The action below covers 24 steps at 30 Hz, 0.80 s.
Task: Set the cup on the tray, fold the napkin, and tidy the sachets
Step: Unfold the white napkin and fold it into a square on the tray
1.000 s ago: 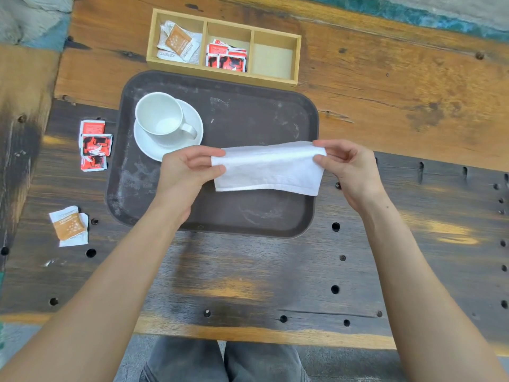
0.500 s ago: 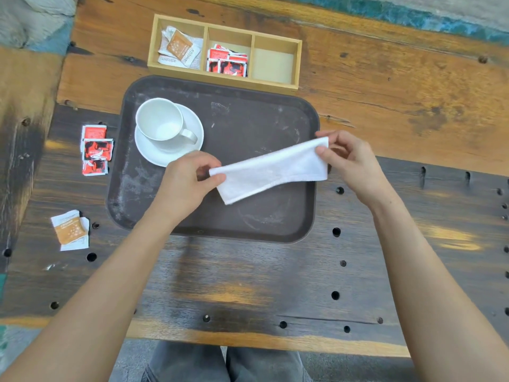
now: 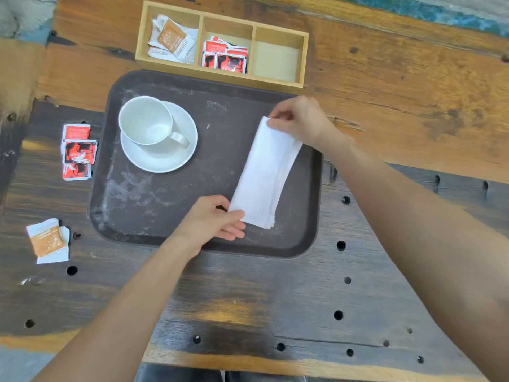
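Tray (image 3: pixel 154 205) holding cup (image 3: pixel 146 122) and napkin (image 3: pixel 264 172), left hand (image 3: pixel 212 220) and right hand (image 3: pixel 301 121) pinching its ends, sachets (image 3: pixel 224 57) in box (image 3: pixel 275 81)

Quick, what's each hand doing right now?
Left hand: pinching the near end of the napkin.
Right hand: pinching the napkin's far end.

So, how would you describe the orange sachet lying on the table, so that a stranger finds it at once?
Find the dark tray in the middle of the table. Off its near left corner, on the dark wood, lies the orange sachet. The red sachets lie farther away; this one, alone, is orange and white.
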Each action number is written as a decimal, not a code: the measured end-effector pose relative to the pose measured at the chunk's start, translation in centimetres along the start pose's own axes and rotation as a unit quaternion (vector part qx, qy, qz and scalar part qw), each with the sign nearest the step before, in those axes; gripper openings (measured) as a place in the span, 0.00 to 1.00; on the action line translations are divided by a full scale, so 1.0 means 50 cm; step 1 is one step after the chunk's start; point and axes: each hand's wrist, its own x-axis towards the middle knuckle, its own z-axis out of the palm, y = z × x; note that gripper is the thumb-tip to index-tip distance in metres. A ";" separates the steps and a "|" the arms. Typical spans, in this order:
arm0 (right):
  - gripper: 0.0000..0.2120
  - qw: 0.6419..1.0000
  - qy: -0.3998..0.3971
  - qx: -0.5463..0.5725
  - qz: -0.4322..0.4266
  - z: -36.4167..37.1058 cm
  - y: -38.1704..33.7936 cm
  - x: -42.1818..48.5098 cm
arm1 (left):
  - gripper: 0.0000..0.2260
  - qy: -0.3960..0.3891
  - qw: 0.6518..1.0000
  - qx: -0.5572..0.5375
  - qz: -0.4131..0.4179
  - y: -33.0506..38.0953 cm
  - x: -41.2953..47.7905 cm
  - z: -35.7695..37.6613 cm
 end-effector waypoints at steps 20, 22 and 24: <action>0.08 0.987 0.024 0.005 0.162 0.016 0.038 -0.030 | 0.18 0.276 0.764 0.545 0.206 0.025 0.005 0.211; 0.07 0.985 0.008 0.001 0.171 0.004 0.038 -0.030 | 0.13 0.274 0.769 0.541 0.201 0.020 0.003 0.210; 0.06 0.985 -0.008 0.000 0.173 -0.005 0.039 -0.031 | 0.11 0.275 0.769 0.540 0.204 0.017 -0.001 0.207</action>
